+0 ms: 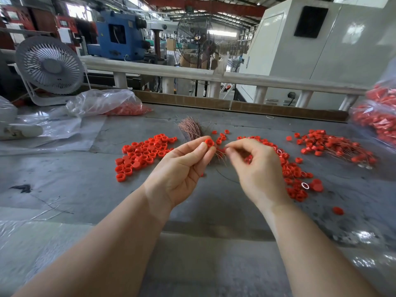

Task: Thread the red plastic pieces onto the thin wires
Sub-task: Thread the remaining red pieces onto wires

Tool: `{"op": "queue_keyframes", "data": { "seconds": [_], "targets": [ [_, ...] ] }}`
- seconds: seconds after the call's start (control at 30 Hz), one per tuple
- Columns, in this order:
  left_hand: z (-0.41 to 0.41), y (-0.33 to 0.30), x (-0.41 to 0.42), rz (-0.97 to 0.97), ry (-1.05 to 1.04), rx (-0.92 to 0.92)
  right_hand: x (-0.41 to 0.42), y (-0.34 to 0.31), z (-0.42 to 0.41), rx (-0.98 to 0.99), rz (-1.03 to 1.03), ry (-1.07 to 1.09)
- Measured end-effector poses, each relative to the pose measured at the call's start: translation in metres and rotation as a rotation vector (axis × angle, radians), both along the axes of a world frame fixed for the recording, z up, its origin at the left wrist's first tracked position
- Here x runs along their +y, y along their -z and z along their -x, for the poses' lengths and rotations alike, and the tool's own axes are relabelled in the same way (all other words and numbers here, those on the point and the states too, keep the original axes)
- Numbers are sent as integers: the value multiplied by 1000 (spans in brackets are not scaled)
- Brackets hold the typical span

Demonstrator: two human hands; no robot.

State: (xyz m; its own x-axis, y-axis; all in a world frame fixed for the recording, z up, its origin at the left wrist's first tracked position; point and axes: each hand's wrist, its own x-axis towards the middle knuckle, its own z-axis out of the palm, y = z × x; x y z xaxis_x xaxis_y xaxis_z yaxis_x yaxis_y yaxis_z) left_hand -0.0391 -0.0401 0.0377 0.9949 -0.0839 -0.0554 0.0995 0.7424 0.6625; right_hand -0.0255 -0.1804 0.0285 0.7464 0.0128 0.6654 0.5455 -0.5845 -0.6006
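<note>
"Why hold it up like that?"

"So the hole faces the wire, I reckon. The left hand (182, 168) pinches a red cap (209, 142) at its fingertips; the right hand (255, 166) has its fingers curled, pinching a thin wire (220, 154) just beside it."

"And the bags?"

"The clear bag (102, 103) at left holds more red pieces; the bag at right (377, 116) holds ones already wired, I'd guess."

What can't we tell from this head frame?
- Right hand: whether it pinches a wire; too thin to see, fingertips curl over it.
- Cap in left hand: threaded or not; fingers cover it.
- Wire bundle: lower end hidden behind hands.
- Bag of caps: cut off by right edge.
</note>
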Motion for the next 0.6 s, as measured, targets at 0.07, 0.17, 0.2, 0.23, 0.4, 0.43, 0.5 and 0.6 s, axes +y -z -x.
{"op": "queue_keyframes", "data": {
  "seconds": [0.07, 0.17, 0.2, 0.23, 0.4, 0.43, 0.5, 0.6],
  "targets": [
    [-1, 2, 0, -13, -24, 25, -8, -2, -4, 6, -80, 183],
    [-3, 4, 1, -17, -46, 58, -20, -1, -10, 127, -47, 432],
    [-4, 5, 1, -16, -48, 64, -21, 1, -10, 184, 3, 483],
    [-4, 5, 1, -14, -47, 69, -22, 2, -11, 244, 66, 516],
    [-5, 6, 2, -22, -44, 69, -20, 9, -11, 361, 358, 550],
    [-5, 6, 2, -20, -45, 67, -20, 10, -11, 357, 390, 545],
    [-4, 5, 2, -16, -51, 67, -20, 12, -12, 362, 451, 531],
    [-4, 4, 2, -10, -58, 63, -20, 15, -13, 401, 527, 504]
  ]
}}
